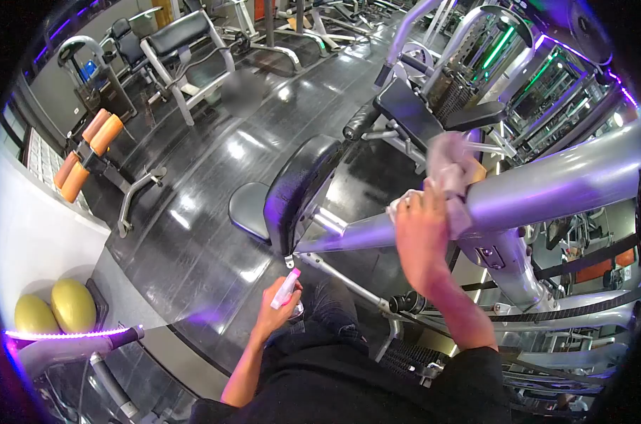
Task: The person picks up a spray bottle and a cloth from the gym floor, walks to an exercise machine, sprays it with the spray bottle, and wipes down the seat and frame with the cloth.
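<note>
My left hand [281, 304] is wrapped round a spray bottle [286, 288] with a pink and white top, low in front of my body. To the right, my right hand [421, 230] grips a light pinkish cloth [451, 173], which is blurred at its upper end. The cloth lies against the thick silver frame tube [561, 184] of a gym machine. Left of that hand stands the machine's black padded backrest [299, 187], with a round black seat pad [248, 210] beyond it.
Yellow-green balls [73, 306] sit at the lower left beside a white wall. Orange roller pads [106, 134] stand at the left. Another machine with a black bench pad [409, 113] is ahead. A black strap [582, 260] crosses the right side.
</note>
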